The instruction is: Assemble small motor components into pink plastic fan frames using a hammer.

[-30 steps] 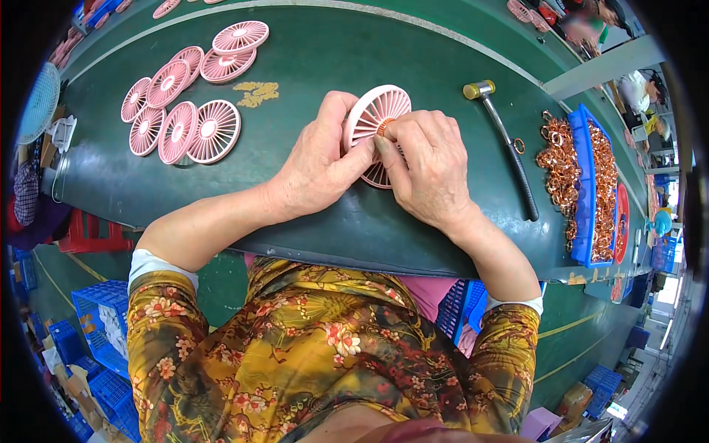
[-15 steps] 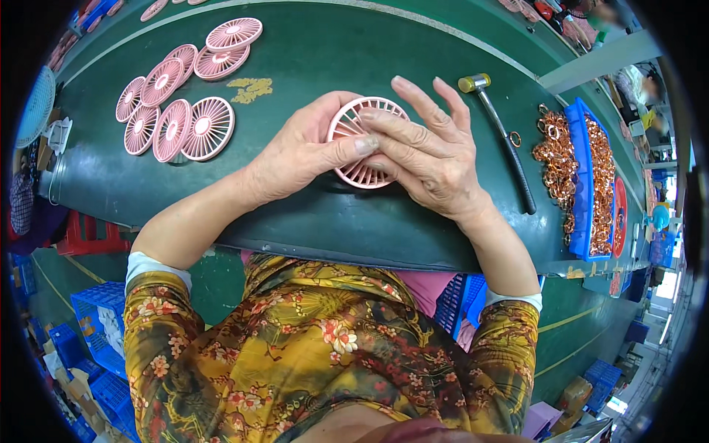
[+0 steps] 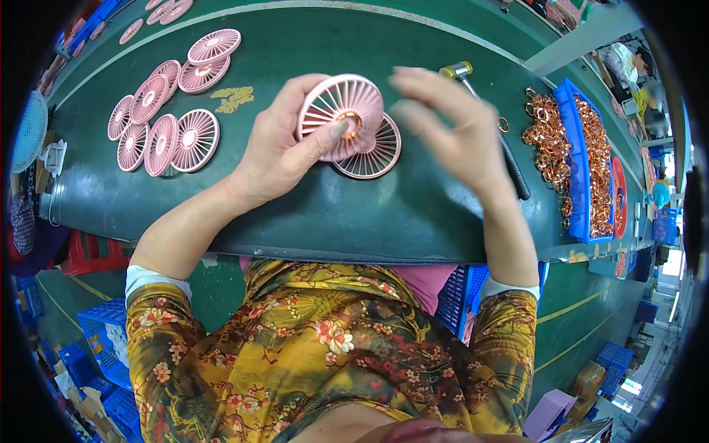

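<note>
My left hand grips a pink round fan grille by its left side, tilted up above the table. The thumb presses near a copper-coloured ring at the grille's centre. Behind it, partly covered, another pink spoked grille lies flat on the green table. My right hand is in the air to the right, smeared by motion, with fingers stretched out and nothing seen in them. A hammer with a yellowish head lies beyond that hand, partly hidden by it.
Several pink grilles lie grouped at the left of the green table. Yellowish worn marks show beside them. On the right, loose copper-coloured rings lie against a blue tray full of more rings. A single ring sits by the hammer.
My right hand has come off the grille and moved right. My left hand has tilted the grille, bringing the ring and the grille beneath into sight. The whole view has shifted slightly.
</note>
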`<state>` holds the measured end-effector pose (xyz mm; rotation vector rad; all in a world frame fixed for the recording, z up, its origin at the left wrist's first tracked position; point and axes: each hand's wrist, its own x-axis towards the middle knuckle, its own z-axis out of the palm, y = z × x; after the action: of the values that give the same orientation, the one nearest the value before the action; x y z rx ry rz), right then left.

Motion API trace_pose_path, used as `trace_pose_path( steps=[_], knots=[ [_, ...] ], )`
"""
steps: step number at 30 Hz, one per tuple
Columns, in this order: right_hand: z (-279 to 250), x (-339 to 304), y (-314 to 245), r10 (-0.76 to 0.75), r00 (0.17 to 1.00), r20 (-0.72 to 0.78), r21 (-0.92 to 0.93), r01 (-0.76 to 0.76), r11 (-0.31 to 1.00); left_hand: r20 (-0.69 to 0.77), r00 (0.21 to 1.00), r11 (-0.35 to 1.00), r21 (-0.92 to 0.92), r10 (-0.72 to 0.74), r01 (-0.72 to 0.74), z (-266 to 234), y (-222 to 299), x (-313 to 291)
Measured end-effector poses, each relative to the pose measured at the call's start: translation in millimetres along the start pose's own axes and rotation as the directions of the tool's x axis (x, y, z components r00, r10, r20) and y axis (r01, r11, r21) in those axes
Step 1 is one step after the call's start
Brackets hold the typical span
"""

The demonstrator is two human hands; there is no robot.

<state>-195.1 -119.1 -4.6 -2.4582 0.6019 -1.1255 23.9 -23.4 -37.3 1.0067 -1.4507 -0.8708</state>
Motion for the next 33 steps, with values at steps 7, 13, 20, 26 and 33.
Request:
trace_pose_path(
  steps=[7,13,20,26,33],
  knots=[
    [-88.7,-13.3,66.6,0.77,0.637,0.043,-0.807,-0.432,0.402,0.047,0.84,0.695,0.538,0.541,-0.478,-1.6,-9.6,15.6],
    [-102.0,-21.7,87.0,0.802,0.597,0.023,-0.667,-0.588,0.457,0.193,0.917,0.638,0.667,0.35,-0.384,-0.8,-12.8,9.1],
    [-105.5,-25.7,96.0,0.818,0.574,0.032,-0.778,-0.5,0.381,0.32,0.94,0.507,0.794,0.12,-0.335,-14.5,-15.2,4.4],
    [-101.5,-20.6,87.7,0.84,0.542,0.04,-0.724,-0.563,0.398,0.132,0.96,0.414,0.881,0.247,-0.228,-50.4,-18.7,27.9],
    [-78.3,-11.5,74.6,0.671,0.736,-0.091,-0.68,-0.538,0.498,-0.451,0.886,0.044,0.893,0.112,0.449,-123.0,-62.3,47.3]
  ],
)
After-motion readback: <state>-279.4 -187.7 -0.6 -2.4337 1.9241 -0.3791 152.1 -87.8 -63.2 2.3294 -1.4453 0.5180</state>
